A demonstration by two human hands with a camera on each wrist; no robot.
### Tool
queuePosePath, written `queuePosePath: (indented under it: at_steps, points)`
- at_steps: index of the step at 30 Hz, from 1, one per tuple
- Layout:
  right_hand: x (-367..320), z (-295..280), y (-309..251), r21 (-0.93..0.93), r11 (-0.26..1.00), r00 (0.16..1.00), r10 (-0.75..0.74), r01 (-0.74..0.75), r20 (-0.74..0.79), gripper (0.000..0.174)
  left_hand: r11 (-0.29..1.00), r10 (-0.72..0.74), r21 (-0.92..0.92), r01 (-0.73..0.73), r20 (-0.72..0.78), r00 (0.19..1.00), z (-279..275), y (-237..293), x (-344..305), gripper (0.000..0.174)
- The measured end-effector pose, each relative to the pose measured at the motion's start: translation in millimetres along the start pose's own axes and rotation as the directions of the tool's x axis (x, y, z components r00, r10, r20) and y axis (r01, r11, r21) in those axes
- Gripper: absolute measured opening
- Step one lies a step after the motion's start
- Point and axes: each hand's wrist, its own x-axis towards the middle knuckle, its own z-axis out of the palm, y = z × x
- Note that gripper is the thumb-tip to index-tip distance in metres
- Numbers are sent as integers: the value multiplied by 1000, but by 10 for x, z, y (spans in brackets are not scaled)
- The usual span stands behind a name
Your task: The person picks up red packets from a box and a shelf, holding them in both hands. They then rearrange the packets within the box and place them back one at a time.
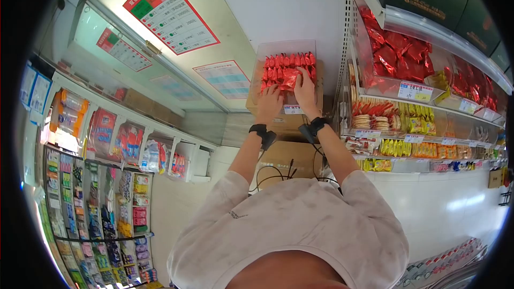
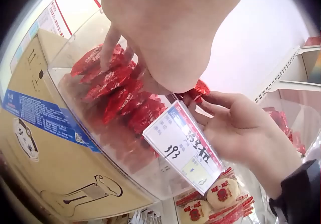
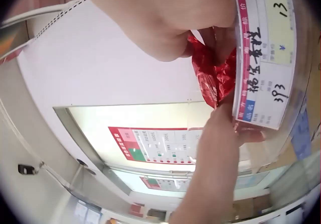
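A clear plastic bin holds rows of small red foil packets. My right hand pinches one red foil packet between thumb and fingers, above the front of the bin. The left hand reaches over the bin's front left side. Its fingers extend down onto the packets there, fairly straight and apart, as the left wrist view shows. A handwritten price tag sits on the bin's front wall and hides part of the left hand in the right wrist view.
The bin stands on cardboard boxes against a white wall. Shelves with more red packets and wrapped crackers rise close on the right. A glass-fronted cabinet with posters is at the left. Cables hang near my waist.
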Motion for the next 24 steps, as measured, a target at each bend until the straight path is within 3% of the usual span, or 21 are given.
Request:
queuePosePath:
  at_steps: [1, 4, 10, 13, 19, 22, 24]
  points:
    - [-4, 13, -5, 3, 997, 995, -79, 79, -62, 36, 999, -8, -40, 8, -5, 1000, -30, 21, 6, 38]
    - [-88, 24, 9, -209, 978, 998, 5, -18, -65, 40, 999, 8, -45, -7, 7, 1000, -32, 14, 8, 41]
    - [-197, 61, -137, -520, 854, 973, 137, -22, 185, 40, 999, 28, -17, -27, 35, 999, -22, -40, 15, 41]
    - [-229, 71, -182, -557, 831, 968, 148, -10, 204, 40, 998, 69, 6, -69, 38, 997, -12, -59, 10, 42]
    - [-186, 134, 94, -452, 888, 959, 47, 88, 279, 43, 995, 4, -101, 6, 97, 995, -78, 10, 7, 43]
    - [-102, 211, 288, -432, 901, 970, 61, 49, 236, 53, 996, 25, -88, -18, 84, 996, -72, -5, 8, 44]
    - [-45, 171, 351, -335, 942, 938, 143, -30, 316, 48, 994, 11, -105, -3, 70, 998, -73, 2, 11, 46]
